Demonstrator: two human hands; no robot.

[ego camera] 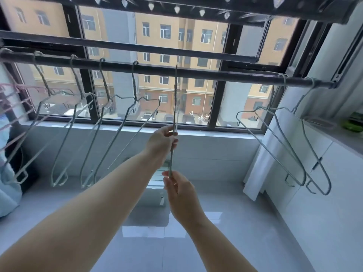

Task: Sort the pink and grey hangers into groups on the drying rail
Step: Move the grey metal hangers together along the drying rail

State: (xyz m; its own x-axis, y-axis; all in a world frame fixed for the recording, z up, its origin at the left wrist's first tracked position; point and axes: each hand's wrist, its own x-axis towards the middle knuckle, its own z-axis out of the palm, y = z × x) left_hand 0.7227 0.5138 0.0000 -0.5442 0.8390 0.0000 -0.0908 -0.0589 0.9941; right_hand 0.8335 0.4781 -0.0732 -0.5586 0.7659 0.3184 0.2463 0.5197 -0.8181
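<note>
A dark drying rail runs across the window. One grey hanger, seen edge-on, hangs from its middle. My left hand pinches this hanger partway down, and my right hand grips its lower end. Several more grey hangers hang to the left along the rail, and two grey hangers hang near its right end. Pink hangers are bunched at the far left edge, partly cut off by the frame.
A second rail runs above and behind the first. White cabinets and a counter stand at the right. The window sill lies behind the hangers. Pale fabric hangs at the lower left. Glossy tiles cover the floor.
</note>
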